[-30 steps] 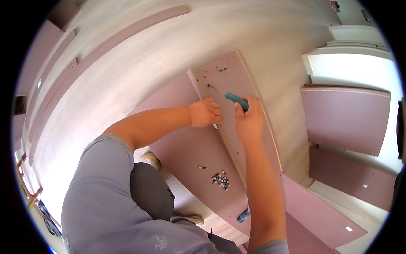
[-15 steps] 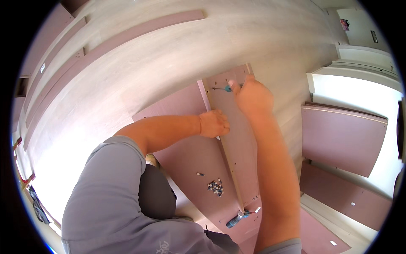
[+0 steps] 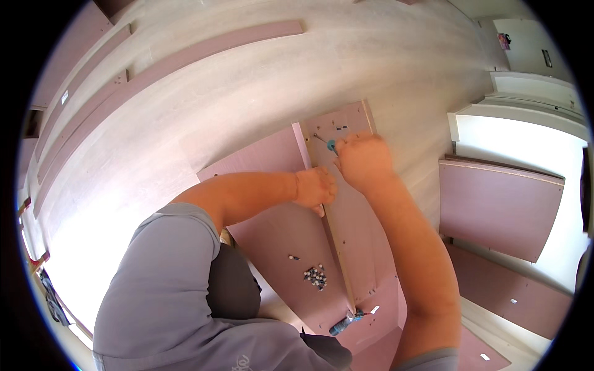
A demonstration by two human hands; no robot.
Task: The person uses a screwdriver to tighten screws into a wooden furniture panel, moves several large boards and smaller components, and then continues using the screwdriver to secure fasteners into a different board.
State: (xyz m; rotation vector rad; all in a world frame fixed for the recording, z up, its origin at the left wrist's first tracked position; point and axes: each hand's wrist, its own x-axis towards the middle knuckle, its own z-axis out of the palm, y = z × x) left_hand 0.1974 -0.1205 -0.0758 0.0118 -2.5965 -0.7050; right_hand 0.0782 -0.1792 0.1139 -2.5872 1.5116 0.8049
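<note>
My right hand (image 3: 366, 159) is closed around a screwdriver (image 3: 331, 145) with a teal handle. Its thin shaft slants up and left, the tip at or close to a small hole near the far end of a pinkish panel (image 3: 354, 198). A narrow upright board (image 3: 336, 241) runs along this panel, and my left hand (image 3: 315, 188) is curled over its top edge. A small dark fitting (image 3: 341, 128) lies on the panel beyond my right hand. On the lower panel (image 3: 272, 232), left of the board, sits a heap of small dowel-like fittings (image 3: 315, 276), with one loose fitting (image 3: 293, 257) apart.
A blue power drill (image 3: 346, 322) lies at the near end of the upright board. Long pinkish strips (image 3: 204, 52) lie on the wooden floor at the far left. More flat panels (image 3: 501, 204) are on the right, beside a white surface (image 3: 520, 139).
My right hand has drawn slightly nearer, and the screwdriver's shaft has swung from nearly level to slanting. The dark fitting beyond that hand now shows. My left hand stays on the board.
</note>
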